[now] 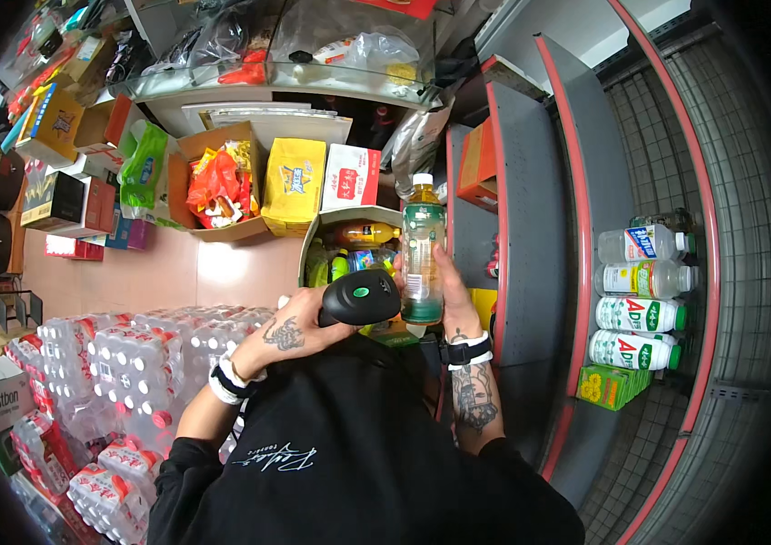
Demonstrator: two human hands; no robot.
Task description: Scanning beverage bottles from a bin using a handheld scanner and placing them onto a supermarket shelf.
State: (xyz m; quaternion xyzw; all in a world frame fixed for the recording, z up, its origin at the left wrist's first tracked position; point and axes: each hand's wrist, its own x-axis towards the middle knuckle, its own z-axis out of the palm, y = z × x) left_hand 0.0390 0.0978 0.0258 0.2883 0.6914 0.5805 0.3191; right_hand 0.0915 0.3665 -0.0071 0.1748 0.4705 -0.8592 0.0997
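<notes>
My left hand point(293, 325) grips a black handheld barcode scanner point(362, 298), its rounded head turned toward a drink bottle. In my right hand point(457, 296) is that bottle, a plastic drink bottle point(422, 238) with a green label, a white cap and yellowish liquid. It stands about upright, and a printed barcode on it faces the scanner. Scanner head and bottle are close together; whether they touch I cannot tell. Just beyond them sits an open carton point(307, 248) with several drink bottles, among them an orange one point(366, 234) lying on its side.
Grey metal shelves point(528, 225) with red edges rise on the right, holding several bottles point(637, 313) and small green boxes point(614, 386). Shrink-wrapped bottle packs point(133, 361) cover the left floor. Ahead stand a yellow carton point(293, 184), a white-red carton point(350, 177) and an open box of packets point(181, 146).
</notes>
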